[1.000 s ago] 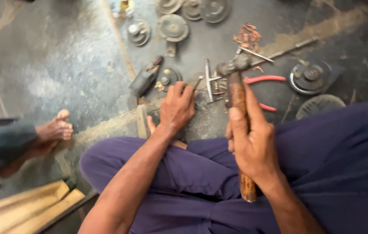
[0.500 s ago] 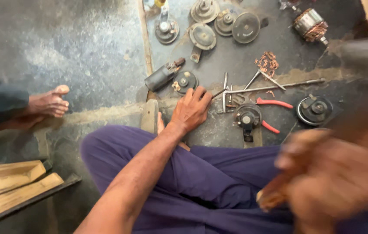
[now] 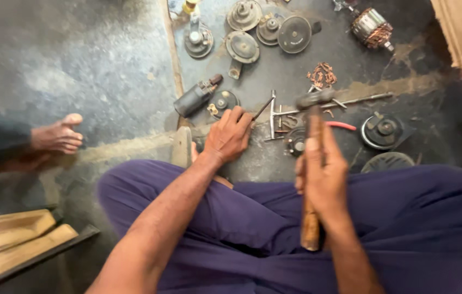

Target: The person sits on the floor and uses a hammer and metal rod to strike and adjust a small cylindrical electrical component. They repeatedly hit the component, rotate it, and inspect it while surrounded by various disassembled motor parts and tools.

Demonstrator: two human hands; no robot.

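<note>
I sit cross-legged in purple trousers on a dark concrete floor. My right hand (image 3: 322, 174) grips the wooden handle of a hammer (image 3: 312, 103); its metal head is down over a small round metal part (image 3: 296, 140). My left hand (image 3: 230, 133) rests on the floor just left of it, fingers closed on a thin metal punch (image 3: 262, 109) that slants toward the part. Red-handled pliers (image 3: 342, 126) lie behind the hammer.
Round motor covers (image 3: 242, 46) and discs (image 3: 294, 34) lie at the top, a copper-wound armature (image 3: 371, 27) top right, a cylindrical motor body (image 3: 194, 98), a long rod (image 3: 350, 101), pulleys (image 3: 382, 130) at right. Another person's bare foot (image 3: 56, 136) is left. Wooden planks (image 3: 13, 239) lie bottom left.
The hammer in my right hand swung back toward me in a blur, then came down again over the small part. My left hand stayed in place with the punch.
</note>
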